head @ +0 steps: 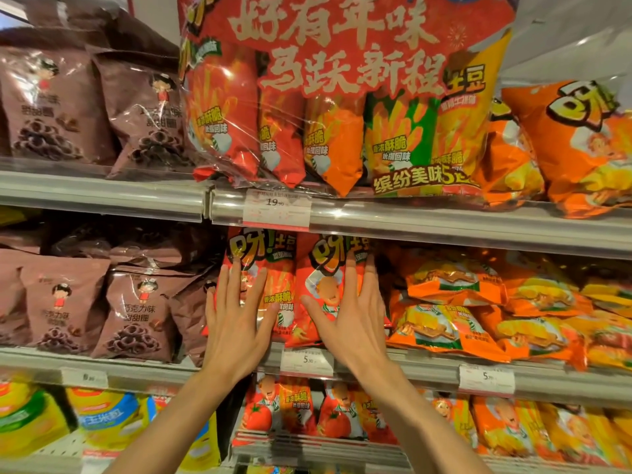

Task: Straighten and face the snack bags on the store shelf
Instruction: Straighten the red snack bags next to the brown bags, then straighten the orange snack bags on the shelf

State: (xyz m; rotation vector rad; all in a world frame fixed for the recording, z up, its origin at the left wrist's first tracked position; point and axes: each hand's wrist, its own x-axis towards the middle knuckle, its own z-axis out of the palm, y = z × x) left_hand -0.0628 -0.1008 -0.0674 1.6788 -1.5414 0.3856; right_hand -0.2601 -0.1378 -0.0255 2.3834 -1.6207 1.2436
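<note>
Two red snack bags stand upright side by side on the middle shelf (427, 366). My left hand (236, 323) lies flat with fingers spread on the left red bag (273, 268). Flat against the front of the right red bag (325, 278) is my right hand (352, 319), fingers apart and pointing up. Neither hand grips a bag; both palms press against the fronts. To the right, orange snack bags (451, 302) lie tumbled flat in a loose pile.
Brown chocolate-ring bags (136, 313) stand left of the red ones. A big multipack (342, 107) overhangs the upper shelf edge (444, 220). Price tags (306, 360) clip to the rails. Several more red and orange bags fill the lower shelf (307, 419).
</note>
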